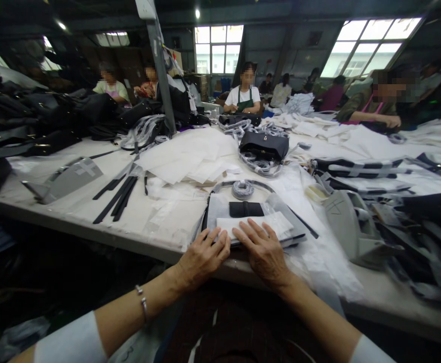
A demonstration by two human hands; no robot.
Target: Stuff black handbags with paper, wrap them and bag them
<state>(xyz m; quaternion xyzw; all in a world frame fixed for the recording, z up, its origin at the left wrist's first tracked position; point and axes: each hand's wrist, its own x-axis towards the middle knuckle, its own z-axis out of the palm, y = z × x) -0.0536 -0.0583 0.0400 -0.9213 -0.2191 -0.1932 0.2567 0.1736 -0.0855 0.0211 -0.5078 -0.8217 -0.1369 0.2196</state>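
Near the table's front edge lies a flat black bag (299, 239), partly covered by pale translucent wrapping. A folded white sheet (281, 225) rests across it, below a black flap or strap piece (239, 209). My left hand (205, 253) lies at the bag's front left, fingers stretched over the sheet's left end. On the sheet's middle, my right hand (264, 249) is laid with its fingers spread. Neither hand grips anything that I can see. A coiled strap in clear wrap (242, 189) sits just behind the bag.
Black strips (120, 199) and a grey tape dispenser (74, 179) lie left; another grey dispenser (351, 227) stands right beside crumpled plastic (322, 262). White sheets (190, 154) and a finished black bag (264, 146) lie behind. A metal post (163, 75) rises at the back. Co-workers sit opposite.
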